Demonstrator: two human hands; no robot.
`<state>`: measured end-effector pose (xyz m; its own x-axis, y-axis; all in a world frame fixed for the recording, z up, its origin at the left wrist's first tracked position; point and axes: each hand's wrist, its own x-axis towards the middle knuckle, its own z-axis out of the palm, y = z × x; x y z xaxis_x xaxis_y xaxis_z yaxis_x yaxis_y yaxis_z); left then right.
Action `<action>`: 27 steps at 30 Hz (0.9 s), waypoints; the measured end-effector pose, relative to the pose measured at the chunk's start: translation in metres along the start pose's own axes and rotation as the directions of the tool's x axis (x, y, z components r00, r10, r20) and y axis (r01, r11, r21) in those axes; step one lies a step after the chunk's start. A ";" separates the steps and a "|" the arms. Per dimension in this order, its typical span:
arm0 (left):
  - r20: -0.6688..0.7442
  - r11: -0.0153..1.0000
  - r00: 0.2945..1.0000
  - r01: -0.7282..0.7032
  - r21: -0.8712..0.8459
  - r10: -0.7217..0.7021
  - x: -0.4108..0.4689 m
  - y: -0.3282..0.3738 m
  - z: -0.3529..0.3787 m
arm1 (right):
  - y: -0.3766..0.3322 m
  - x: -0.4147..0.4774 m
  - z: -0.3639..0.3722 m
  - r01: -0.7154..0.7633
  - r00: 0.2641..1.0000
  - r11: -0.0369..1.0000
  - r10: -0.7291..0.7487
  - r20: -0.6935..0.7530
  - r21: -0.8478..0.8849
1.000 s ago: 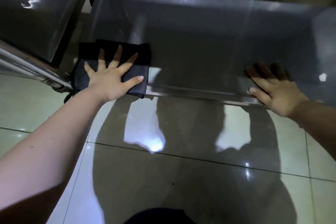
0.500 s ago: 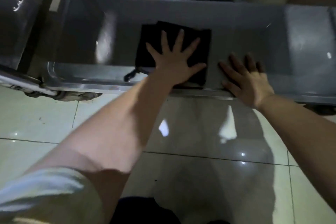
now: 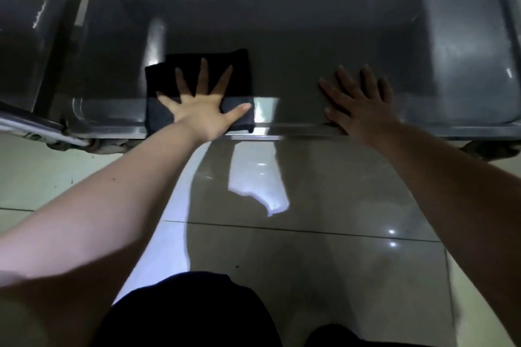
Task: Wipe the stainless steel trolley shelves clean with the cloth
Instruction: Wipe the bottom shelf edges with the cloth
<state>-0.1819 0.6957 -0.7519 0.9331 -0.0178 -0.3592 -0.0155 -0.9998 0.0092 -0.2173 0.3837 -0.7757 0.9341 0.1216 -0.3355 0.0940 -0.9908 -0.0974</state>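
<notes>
The cloth [image 3: 239, 79] has slid left, away from the right hand [image 3: 358, 105], which was just beside it. It lies flat on the trolley shelf [image 3: 310, 51] near the front edge. The left hand [image 3: 201, 111] presses on it, grip wide, fingers spread. The right hand rests flat on the trolley shelf, grip wide too.

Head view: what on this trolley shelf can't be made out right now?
- Shelf surface under the cloth and left hand: covered, head view.
- Shelf's right end: cut off by the frame edge.
- Smears or dirt: too dark and glary to tell.
- Right hand fingers: deep shadow, contact with shelf unclear.
</notes>
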 end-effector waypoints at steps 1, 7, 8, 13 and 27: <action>-0.004 0.999 0.999 -0.042 -0.001 0.042 0.000 0.031 0.001 | 0.000 0.003 -0.004 -0.007 1.000 0.994 0.008 -0.008 0.106; 0.039 0.976 0.976 -0.210 -0.067 0.212 -0.020 0.216 0.011 | 0.032 -0.009 -0.040 0.037 0.865 0.185 0.486 -0.124 0.982; 0.053 0.968 0.971 -0.226 -0.107 0.232 -0.026 0.233 0.009 | 0.043 -0.013 -0.044 0.081 0.810 0.068 0.576 -0.106 0.994; -0.243 0.829 0.969 -0.175 -0.531 0.049 -0.030 0.204 -0.018 | 0.040 -0.012 -0.055 -0.005 0.739 0.607 0.538 -0.406 0.795; -0.133 0.952 0.945 -0.305 -0.035 0.299 0.006 0.185 0.009 | 0.121 -0.036 -0.022 -0.232 0.972 0.970 0.229 0.043 0.068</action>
<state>-0.1827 0.5107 -0.7604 0.9249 -0.3149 -0.2129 -0.2872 -0.9459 0.1512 -0.2320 0.2578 -0.7552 0.9150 -0.1060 -0.3893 -0.1483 -0.9857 -0.0801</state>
